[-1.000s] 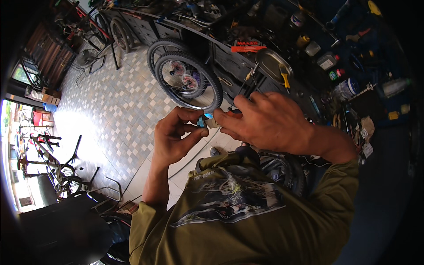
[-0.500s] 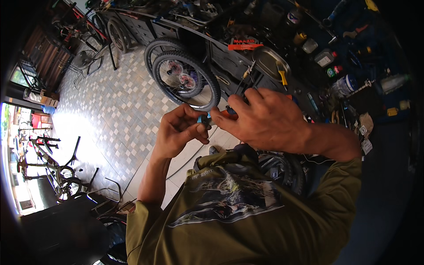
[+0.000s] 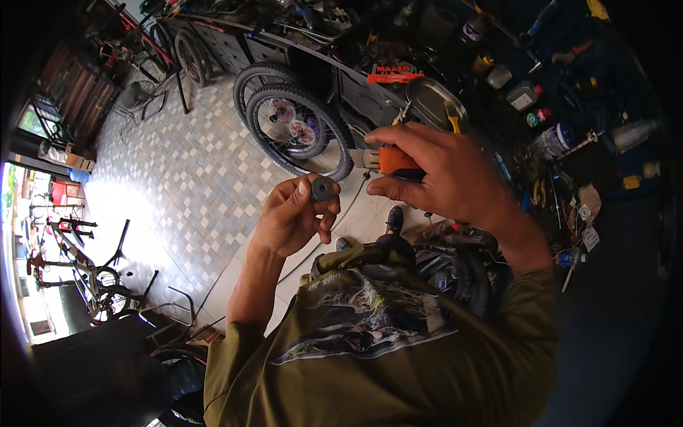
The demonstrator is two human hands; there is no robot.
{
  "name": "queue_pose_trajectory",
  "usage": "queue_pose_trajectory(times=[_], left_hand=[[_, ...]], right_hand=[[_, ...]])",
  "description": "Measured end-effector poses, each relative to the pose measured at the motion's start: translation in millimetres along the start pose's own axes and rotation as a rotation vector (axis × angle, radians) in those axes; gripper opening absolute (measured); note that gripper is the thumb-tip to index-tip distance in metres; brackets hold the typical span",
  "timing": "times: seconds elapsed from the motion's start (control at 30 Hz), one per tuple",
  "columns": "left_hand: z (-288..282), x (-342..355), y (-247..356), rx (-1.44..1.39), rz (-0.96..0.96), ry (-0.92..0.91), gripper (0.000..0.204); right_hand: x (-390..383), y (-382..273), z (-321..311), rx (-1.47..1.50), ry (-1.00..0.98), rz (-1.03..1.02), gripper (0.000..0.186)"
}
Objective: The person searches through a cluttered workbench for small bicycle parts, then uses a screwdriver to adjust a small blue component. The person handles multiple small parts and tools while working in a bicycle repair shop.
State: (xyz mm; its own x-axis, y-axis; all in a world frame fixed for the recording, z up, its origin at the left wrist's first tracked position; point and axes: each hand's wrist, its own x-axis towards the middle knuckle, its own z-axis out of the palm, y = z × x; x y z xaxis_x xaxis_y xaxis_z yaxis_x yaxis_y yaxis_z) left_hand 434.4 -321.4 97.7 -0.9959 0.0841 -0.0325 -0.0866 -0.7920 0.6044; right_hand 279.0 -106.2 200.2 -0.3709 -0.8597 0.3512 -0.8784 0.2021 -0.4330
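They part: the orange-handled tool [image 3: 393, 161] comes clear of the dark ring [image 3: 317, 192]!
The ring, hole now showing, sits in the left hand's [image 3: 290, 217] pinching grip; right hand [image 3: 448, 174] clasps the tool; contact looks paused.

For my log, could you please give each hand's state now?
Left hand: holding a small round part with a hole.
Right hand: holding an orange tool.

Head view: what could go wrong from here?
1. The small dark cylinder pinched by the left hand could slip and roll across the floor.
2. The orange tool in the right hand points leftward; if brought to the cylinder, it might slip and nick the left hand.
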Motion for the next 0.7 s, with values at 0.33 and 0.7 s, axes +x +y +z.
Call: queue_pose_trajectory(times=[0.33,0.7], left_hand=[[11,4,-13,0.003,-0.001,0.028,0.045],[24,12,-20,0.455,0.502,0.082,0.053]], right_hand=[[-5,4,51,0.670,-0.005,0.049,0.051],[-15,12,64,0.598,0.102,0.074,0.050]])
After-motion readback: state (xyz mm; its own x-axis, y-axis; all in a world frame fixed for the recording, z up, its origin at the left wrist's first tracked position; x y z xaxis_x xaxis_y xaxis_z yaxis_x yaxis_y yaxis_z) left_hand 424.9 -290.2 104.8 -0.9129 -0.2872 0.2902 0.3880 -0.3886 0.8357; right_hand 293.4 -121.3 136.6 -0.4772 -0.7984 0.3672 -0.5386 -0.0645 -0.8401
